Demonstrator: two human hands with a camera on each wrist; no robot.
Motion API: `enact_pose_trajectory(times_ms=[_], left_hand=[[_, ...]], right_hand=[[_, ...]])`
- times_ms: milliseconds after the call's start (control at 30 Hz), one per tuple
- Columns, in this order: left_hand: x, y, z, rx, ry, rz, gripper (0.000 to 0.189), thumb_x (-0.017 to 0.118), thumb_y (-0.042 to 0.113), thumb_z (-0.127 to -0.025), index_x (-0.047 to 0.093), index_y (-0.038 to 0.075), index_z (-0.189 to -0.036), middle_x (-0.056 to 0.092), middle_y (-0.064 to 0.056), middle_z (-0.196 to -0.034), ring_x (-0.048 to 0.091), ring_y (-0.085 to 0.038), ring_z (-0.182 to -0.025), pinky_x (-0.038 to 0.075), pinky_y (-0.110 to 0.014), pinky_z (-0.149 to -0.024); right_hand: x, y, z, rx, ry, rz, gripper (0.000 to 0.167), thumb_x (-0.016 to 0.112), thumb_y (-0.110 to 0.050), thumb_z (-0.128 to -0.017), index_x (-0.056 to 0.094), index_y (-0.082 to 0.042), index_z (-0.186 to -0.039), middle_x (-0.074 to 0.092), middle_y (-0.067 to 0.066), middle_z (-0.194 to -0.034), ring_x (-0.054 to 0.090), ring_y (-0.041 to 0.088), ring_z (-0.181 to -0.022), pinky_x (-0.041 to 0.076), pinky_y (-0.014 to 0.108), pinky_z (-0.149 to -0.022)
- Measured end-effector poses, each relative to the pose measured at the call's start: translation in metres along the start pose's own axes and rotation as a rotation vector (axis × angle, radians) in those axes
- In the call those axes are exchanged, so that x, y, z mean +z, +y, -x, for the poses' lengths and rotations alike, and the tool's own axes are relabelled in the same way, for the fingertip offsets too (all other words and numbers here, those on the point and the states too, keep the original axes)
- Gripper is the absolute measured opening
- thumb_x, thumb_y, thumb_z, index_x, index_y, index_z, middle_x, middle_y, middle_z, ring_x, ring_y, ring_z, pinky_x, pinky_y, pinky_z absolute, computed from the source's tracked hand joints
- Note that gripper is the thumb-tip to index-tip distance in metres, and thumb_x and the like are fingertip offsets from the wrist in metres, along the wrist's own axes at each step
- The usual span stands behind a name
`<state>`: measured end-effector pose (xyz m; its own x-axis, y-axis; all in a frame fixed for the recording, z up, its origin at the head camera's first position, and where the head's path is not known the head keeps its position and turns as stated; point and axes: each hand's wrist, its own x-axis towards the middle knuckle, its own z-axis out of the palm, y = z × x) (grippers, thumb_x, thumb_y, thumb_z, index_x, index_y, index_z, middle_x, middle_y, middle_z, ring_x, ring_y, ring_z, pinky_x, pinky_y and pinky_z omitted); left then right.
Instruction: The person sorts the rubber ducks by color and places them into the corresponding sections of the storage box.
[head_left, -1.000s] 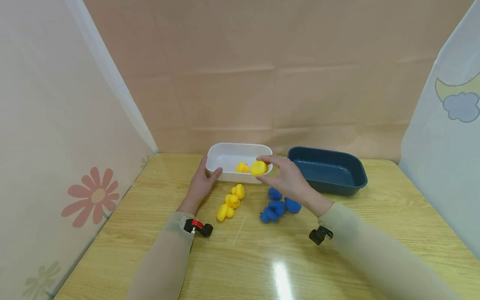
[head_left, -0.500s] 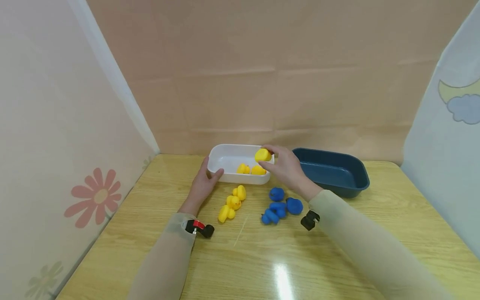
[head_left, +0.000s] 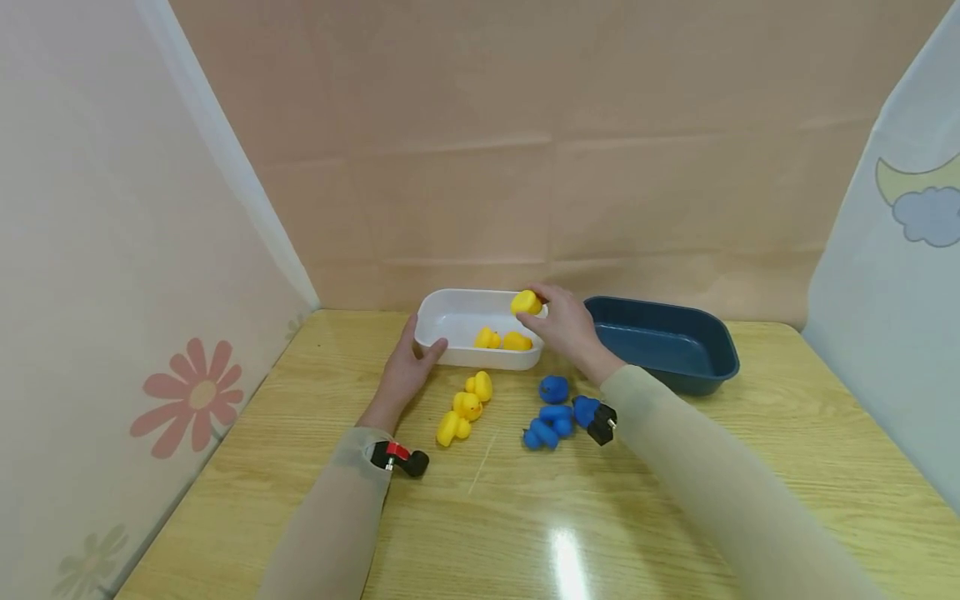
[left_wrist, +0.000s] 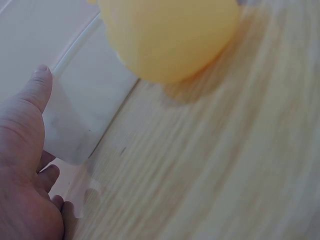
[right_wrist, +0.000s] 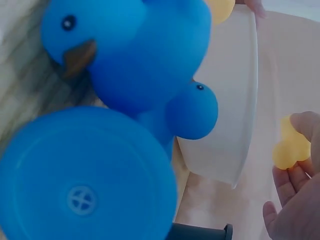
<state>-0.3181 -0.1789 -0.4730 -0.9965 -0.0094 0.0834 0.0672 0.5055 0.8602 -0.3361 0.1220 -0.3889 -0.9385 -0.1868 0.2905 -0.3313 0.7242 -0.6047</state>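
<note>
My right hand [head_left: 568, 325] pinches a yellow rubber duck [head_left: 525, 303] between thumb and fingers, over the right end of a white tray [head_left: 472, 357]. In the right wrist view this held duck [right_wrist: 289, 150] shows with the thumb on one side and fingers on the other. Two more yellow ducks, a left one [head_left: 486, 338] and a right one [head_left: 517, 341], lie inside the tray near its front wall. My left hand [head_left: 405, 368] holds the tray's left end, thumb at the front rim; in the left wrist view its fingers curl round the corner, partly hidden.
A row of yellow ducks [head_left: 467, 406] lies on the wooden table [head_left: 465, 533] before the white tray. Several blue ducks [head_left: 555, 417] sit to their right, one partly behind the right wrist camera. A dark blue tray [head_left: 697, 382] stands at the right, near the back curtain.
My right hand has moved back and slightly up with its duck, from the tray's front right to its back right. The left hand stays at the tray's end.
</note>
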Motion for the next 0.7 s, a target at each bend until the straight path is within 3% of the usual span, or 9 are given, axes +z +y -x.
enact_pose_trajectory(times_ms=[133,367,700], left_hand=[[0.001,0.0,0.0,0.005,0.001,0.002,0.095,0.065,0.057,-0.11,0.012,0.021,-0.18,0.024,-0.014,-0.182,0.029,-0.04,-0.164,0.028,-0.06,-0.131],[0.004,0.002,0.0,0.012,-0.002,0.018,0.094,0.066,0.054,-0.11,0.013,0.021,-0.179,0.025,-0.013,-0.182,0.031,-0.039,-0.163,0.029,-0.06,-0.13],[0.002,0.005,0.0,0.01,-0.006,0.003,0.093,0.065,0.053,-0.111,0.011,0.019,-0.179,0.023,-0.015,-0.182,0.028,-0.039,-0.165,0.027,-0.06,-0.131]], right_hand=[[0.002,0.001,-0.004,0.015,-0.017,0.012,0.06,0.078,-0.029,-0.105,0.059,-0.007,-0.157,0.064,0.014,-0.15,0.057,0.04,-0.138,0.045,0.059,-0.117],[-0.001,0.0,-0.003,0.021,-0.059,0.05,0.073,0.08,-0.033,-0.104,0.049,-0.011,-0.167,0.049,0.014,-0.169,0.037,0.039,-0.158,0.031,0.064,-0.128],[-0.004,-0.003,0.011,-0.029,-0.077,0.022,0.069,0.081,-0.03,-0.105,0.052,-0.012,-0.165,0.052,0.014,-0.166,0.043,0.039,-0.155,0.037,0.064,-0.125]])
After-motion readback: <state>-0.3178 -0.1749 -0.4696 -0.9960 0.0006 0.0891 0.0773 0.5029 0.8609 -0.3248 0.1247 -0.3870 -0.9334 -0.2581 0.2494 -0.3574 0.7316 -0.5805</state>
